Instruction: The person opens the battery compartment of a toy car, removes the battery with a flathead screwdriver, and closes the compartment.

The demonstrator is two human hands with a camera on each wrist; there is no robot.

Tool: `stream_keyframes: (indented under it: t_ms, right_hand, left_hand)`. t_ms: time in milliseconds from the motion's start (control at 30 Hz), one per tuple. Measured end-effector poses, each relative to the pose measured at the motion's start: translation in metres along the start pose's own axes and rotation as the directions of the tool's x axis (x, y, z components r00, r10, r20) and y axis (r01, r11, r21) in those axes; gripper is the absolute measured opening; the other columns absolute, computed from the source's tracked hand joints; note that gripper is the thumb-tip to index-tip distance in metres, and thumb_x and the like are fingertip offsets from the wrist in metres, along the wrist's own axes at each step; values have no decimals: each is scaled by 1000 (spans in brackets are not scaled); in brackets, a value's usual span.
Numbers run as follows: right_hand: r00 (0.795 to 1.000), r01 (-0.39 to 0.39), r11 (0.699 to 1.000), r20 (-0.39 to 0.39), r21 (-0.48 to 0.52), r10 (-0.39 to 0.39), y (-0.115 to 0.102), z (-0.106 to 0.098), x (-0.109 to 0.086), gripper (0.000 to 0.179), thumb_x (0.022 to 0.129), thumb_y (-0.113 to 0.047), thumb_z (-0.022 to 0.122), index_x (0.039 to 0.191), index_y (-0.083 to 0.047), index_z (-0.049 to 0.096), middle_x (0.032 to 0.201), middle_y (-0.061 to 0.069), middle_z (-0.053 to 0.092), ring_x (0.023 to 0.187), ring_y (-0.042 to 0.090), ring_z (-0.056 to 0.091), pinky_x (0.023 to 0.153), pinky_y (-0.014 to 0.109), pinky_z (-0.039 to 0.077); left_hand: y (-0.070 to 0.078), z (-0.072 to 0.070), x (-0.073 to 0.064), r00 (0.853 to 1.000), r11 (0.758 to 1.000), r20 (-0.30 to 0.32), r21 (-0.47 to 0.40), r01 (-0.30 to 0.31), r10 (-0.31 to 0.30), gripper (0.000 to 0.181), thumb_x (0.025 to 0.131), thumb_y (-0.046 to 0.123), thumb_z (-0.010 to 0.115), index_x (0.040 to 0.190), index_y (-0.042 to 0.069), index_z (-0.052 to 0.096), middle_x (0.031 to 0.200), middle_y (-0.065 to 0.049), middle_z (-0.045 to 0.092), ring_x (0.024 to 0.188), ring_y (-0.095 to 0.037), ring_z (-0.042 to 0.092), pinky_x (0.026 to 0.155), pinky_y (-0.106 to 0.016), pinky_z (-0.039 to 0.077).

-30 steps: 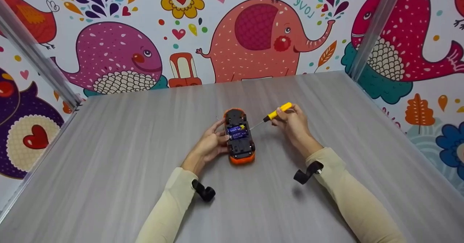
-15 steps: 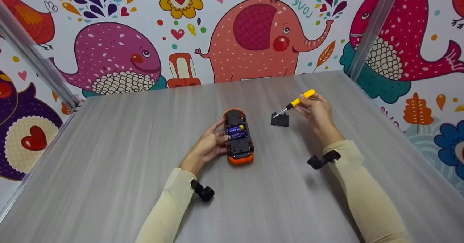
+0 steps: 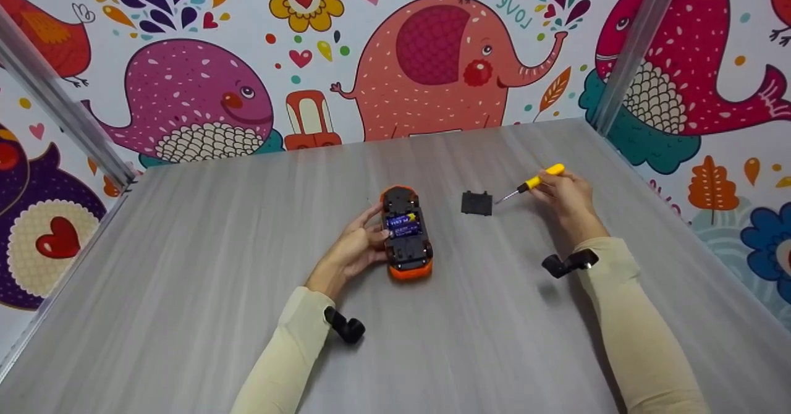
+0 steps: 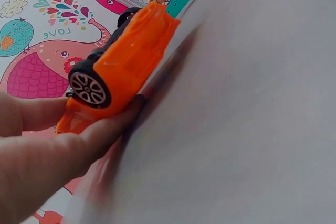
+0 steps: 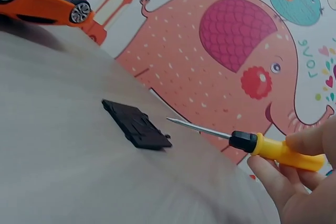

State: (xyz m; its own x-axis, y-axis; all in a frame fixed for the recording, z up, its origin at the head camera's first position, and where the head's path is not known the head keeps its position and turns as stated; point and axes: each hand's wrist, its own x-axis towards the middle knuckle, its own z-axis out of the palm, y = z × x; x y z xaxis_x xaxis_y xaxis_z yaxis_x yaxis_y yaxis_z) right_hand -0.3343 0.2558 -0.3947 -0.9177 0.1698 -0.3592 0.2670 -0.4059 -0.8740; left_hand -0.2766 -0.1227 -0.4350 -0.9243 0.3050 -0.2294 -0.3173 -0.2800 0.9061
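Observation:
An orange toy car (image 3: 408,256) is upside down in my left hand (image 3: 353,250), which grips it by its left side, thumb on the underside. Its battery bay is uncovered, and purple batteries (image 3: 403,224) sit inside. In the left wrist view the orange body (image 4: 134,51) is seen from the side, with a black wheel near the fingers. My right hand (image 3: 568,204) pinches a yellow-handled screwdriver (image 5: 273,149), its metal tip pointing left. Just beyond that tip, a black battery cover (image 3: 477,203) lies on the table, right of the car.
The grey wood-grain table (image 3: 216,266) spreads out on all sides of the car. Behind it stands a wall (image 3: 346,49) printed with cartoon animals, with metal posts (image 3: 636,49) at both corners. A black camera mount (image 3: 571,262) sticks out from each sleeve.
My right hand has moved right with the screwdriver, away from the car. The black cover, first visible half a second ago, lies still on the table. My left hand holds the car in place.

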Motion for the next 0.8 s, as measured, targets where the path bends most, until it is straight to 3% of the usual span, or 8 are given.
stream_keyframes:
  t_ms: [100, 200, 367, 467, 600, 800]
  right_hand:
    - [1000, -15, 999, -13, -40, 15, -2, -7, 2, 61, 97, -6, 61, 152, -9, 34, 104, -2, 61, 91, 10, 64, 82, 24, 59]
    - [999, -19, 995, -32, -96, 16, -3, -12, 4, 69, 97, -6, 62, 156, -7, 27, 93, -4, 65, 82, 8, 66, 77, 22, 60]
    - [999, -24, 981, -42, -193, 16, -1, -17, 9, 62, 94, -5, 65, 149, -5, 35, 84, -5, 66, 76, 7, 68, 77, 24, 60]
    - [998, -28, 962, -59, -270, 12, 2, -19, 13, 45, 93, -6, 68, 132, -8, 45, 83, -6, 65, 75, 6, 68, 78, 24, 60]
    - [994, -26, 915, -107, -404, -19, 5, -21, 16, 29, 92, -12, 71, 114, -12, 51, 82, -5, 64, 71, 6, 67, 75, 23, 60]
    - [991, 7, 795, -100, -606, -85, 10, -21, 17, 48, 93, -17, 71, 134, -2, 51, 100, 4, 60, 65, 5, 65, 69, 20, 59]
  left_hand:
    - [0, 0, 0, 1000, 1000, -1, 7, 0, 0, 72, 96, -10, 41, 160, 16, 20, 146, -25, 43, 112, -29, 57, 97, -55, 50]
    - [1, 1, 0, 1000, 1000, -4, 10, 8, -7, 71, 97, -9, 41, 160, 16, 21, 144, -24, 44, 111, -28, 58, 92, -51, 52]
    - [1, 2, 1, 1000, 1000, -15, 6, 20, -19, 71, 96, -9, 41, 159, 17, 23, 139, -23, 46, 105, -27, 60, 85, -46, 54]
    - [1, 2, 1, 1000, 1000, -24, 3, 18, -18, 71, 96, -10, 41, 159, 17, 23, 139, -23, 46, 103, -26, 61, 85, -46, 54]
    - [0, 2, 1, 999, 1000, -29, 6, 14, -14, 71, 96, -10, 41, 159, 17, 25, 139, -23, 47, 102, -25, 61, 86, -47, 54]
    - [0, 2, 1, 1000, 1000, -24, 11, 10, -10, 69, 96, -9, 42, 159, 17, 25, 141, -23, 47, 100, -24, 62, 86, -46, 54]
